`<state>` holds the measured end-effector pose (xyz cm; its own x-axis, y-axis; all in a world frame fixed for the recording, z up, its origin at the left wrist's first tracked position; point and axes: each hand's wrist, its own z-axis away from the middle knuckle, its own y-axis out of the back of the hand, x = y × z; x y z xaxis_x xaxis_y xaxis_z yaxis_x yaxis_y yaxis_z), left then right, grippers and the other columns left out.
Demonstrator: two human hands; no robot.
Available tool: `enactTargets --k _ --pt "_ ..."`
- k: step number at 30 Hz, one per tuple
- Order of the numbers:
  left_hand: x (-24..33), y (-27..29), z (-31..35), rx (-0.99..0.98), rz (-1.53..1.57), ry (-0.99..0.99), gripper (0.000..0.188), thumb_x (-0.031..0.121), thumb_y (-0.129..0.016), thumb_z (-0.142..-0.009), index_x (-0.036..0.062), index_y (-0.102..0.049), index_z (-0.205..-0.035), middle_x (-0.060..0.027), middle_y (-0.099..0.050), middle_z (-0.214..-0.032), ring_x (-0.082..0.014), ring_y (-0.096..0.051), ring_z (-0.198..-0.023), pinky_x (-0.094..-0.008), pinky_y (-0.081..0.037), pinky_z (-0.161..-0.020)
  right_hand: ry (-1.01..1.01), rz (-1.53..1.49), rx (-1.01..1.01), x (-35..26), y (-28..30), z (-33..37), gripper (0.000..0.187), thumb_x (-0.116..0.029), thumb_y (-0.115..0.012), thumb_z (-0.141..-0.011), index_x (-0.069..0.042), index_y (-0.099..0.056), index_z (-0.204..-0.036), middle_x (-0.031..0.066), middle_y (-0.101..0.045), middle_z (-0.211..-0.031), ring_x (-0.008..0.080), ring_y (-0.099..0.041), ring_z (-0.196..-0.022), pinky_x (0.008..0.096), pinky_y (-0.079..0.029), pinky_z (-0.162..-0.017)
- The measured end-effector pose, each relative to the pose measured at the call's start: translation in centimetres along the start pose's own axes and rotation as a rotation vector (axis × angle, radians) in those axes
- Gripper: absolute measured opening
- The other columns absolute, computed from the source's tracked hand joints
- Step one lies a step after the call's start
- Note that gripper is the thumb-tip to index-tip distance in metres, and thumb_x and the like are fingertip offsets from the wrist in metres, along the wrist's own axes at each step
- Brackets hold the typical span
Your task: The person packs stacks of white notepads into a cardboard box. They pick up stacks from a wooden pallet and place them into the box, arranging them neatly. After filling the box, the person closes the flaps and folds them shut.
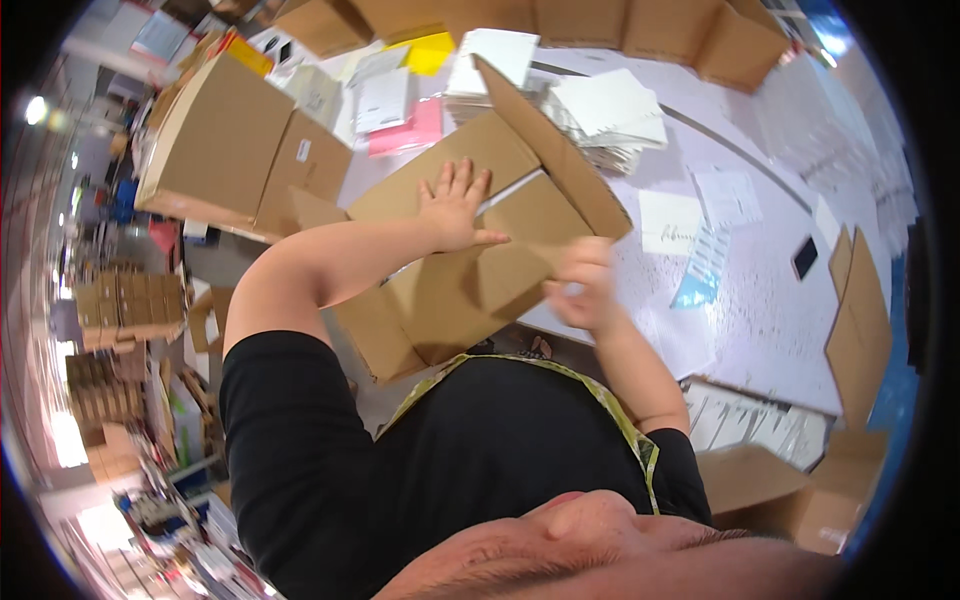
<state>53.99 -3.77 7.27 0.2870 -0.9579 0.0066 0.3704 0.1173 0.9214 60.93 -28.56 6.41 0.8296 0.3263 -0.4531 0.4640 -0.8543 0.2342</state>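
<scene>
A brown cardboard box (540, 215) lies at a slant in front of me, partly over the table's near edge. Its two long flaps are folded in, with a narrow pale gap between them. One end flap (560, 145) stands up on the far right side. My left hand (455, 208) rests flat on the box top, fingers spread. Over the box's right edge, my right hand (585, 285) is closed and blurred by motion. A small whitish spot shows at its fingers; what it holds I cannot make out.
Stacks of white sheets (605, 110), a pink packet (405, 128) and a yellow sheet (428, 52) lie beyond the box. A large closed carton (220, 150) stands left. To the right are a blue-and-white packet (703, 265), a dark phone (804, 257) and cardboard pieces (860, 330).
</scene>
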Motion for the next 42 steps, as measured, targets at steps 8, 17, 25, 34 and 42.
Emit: enactTargets --k 8,17,25,34,42 --pt "0.6 1.0 0.2 -0.045 0.07 0.006 0.116 0.083 -0.055 -0.075 0.0162 -0.01 -0.158 -0.0177 -0.001 -0.164 -0.0409 0.001 -0.15 -0.0724 -0.011 -0.111 -0.905 -0.512 -0.061 19.5 5.0 -6.0 0.043 -0.034 -0.036 -0.107 -0.007 -0.044 -0.139 0.0109 -0.05 -0.142 0.0232 -0.045 -0.133 0.0386 -0.039 -0.103" --pt "0.3 2.4 -0.1 -0.145 0.101 -0.023 0.117 0.084 -0.053 -0.075 0.0189 -0.005 -0.159 -0.0163 0.004 -0.165 -0.0405 0.007 -0.151 -0.0726 -0.006 -0.111 -1.018 -1.004 -0.15 23.8 -4.3 -5.2 0.058 -0.04 -0.037 -0.106 -0.008 -0.03 -0.153 0.0144 -0.029 -0.158 0.028 -0.029 -0.146 0.041 -0.026 -0.118" --pt "0.6 2.9 -0.1 -0.254 0.085 0.016 0.106 0.078 -0.052 -0.081 0.0207 -0.011 -0.159 -0.0131 0.002 -0.166 -0.0387 0.009 -0.151 -0.0729 -0.004 -0.111 -0.767 0.015 -0.679 17.5 -8.1 -6.2 0.058 -0.039 -0.041 -0.103 -0.012 -0.03 -0.153 0.0198 -0.027 -0.158 0.0362 -0.03 -0.145 0.042 -0.029 -0.117" --pt "-0.4 4.9 1.1 -0.316 0.001 -0.048 0.085 0.065 -0.054 -0.088 0.0186 -0.03 -0.155 -0.0155 -0.022 -0.161 -0.0393 -0.016 -0.149 -0.0646 -0.015 -0.115 -0.795 0.487 -0.874 14.2 -8.8 -8.4 0.051 -0.038 -0.039 -0.102 -0.022 -0.035 -0.15 0.0149 -0.032 -0.157 0.0361 -0.04 -0.139 0.0472 -0.04 -0.109" --pt "-12.9 7.3 15.0 0.331 0.239 -0.107 0.067 0.032 -0.055 -0.097 0.0025 -0.03 -0.151 -0.0213 -0.038 -0.152 -0.0368 -0.038 -0.139 -0.0446 -0.031 -0.116 -0.413 0.561 -0.851 15.9 -9.1 -5.2 0.059 -0.045 -0.04 -0.101 -0.023 -0.028 -0.154 0.0112 -0.025 -0.161 0.0313 -0.022 -0.149 0.0585 -0.027 -0.114"
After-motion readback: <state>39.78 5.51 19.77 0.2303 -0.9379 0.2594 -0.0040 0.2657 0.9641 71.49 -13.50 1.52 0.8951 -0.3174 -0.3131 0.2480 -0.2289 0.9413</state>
